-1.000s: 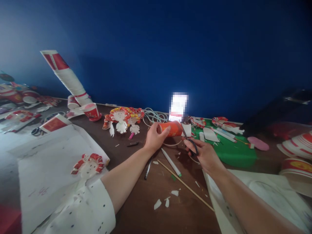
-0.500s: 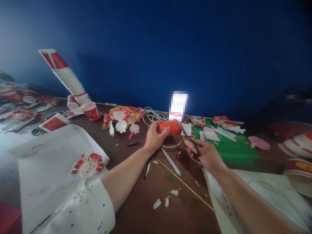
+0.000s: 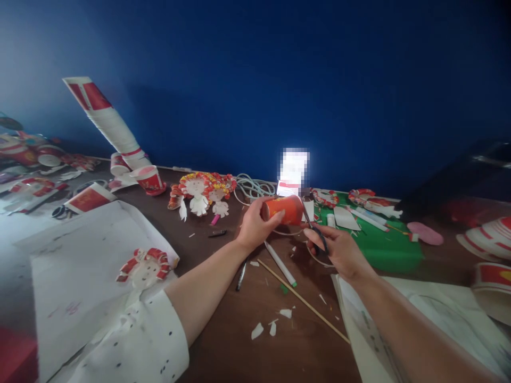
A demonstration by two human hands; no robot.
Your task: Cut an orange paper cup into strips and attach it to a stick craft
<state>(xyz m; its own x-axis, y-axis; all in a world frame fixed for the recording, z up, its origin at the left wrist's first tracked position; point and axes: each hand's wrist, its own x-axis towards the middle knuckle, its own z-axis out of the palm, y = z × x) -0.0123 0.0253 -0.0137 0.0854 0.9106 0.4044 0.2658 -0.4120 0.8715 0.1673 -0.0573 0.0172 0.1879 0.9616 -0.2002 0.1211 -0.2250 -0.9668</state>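
- While the left hand point(image 3: 255, 222) clasps an orange cup point(image 3: 290, 211) sideways above the brown table point(image 3: 239, 335), thumb along its side, the right hand point(image 3: 342, 251) has fingers curled around the scissors point(image 3: 324, 243).
- The scissors point at the cup's right end; I cannot tell their opening.
- A stack of nested cups point(image 3: 114, 127) leans near the blue wall point(image 3: 223, 106).
- By its foot sits a red cup point(image 3: 150, 183), contents hidden.

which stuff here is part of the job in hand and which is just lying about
In hand:
orange cup, held by the left hand
scissors, held by the right hand, blades at the cup's end

Seemingly just lying about:
wooden stick
white marker
pink oval piece
leaning stack of cups

Unclear: paper scraps; source not shown
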